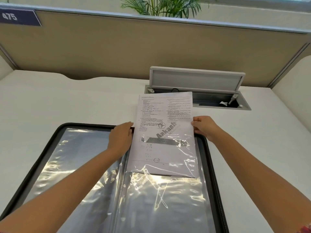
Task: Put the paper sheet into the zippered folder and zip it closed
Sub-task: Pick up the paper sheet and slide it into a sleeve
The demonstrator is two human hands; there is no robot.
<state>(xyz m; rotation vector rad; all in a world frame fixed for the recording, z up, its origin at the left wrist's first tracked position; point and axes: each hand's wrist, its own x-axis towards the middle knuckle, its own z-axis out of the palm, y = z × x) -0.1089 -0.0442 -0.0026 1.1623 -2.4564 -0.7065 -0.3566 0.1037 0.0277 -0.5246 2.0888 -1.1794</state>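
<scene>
A black zippered folder (50,138) lies open flat on the white desk, showing shiny clear plastic sleeves on both halves. A printed paper sheet (164,115) stands partway inside the right-hand sleeve (165,190); its lower half is under the plastic and its upper half sticks out past the folder's far edge. My left hand (120,138) pinches the sheet's left edge at the sleeve's mouth. My right hand (204,126) grips the sheet's right edge. The zipper pull is not visible.
An open grey cable hatch (196,81) with its lid raised sits in the desk just behind the sheet. A tan partition wall (117,47) with a "475" label (16,17) closes the back. A plant (168,5) stands beyond it.
</scene>
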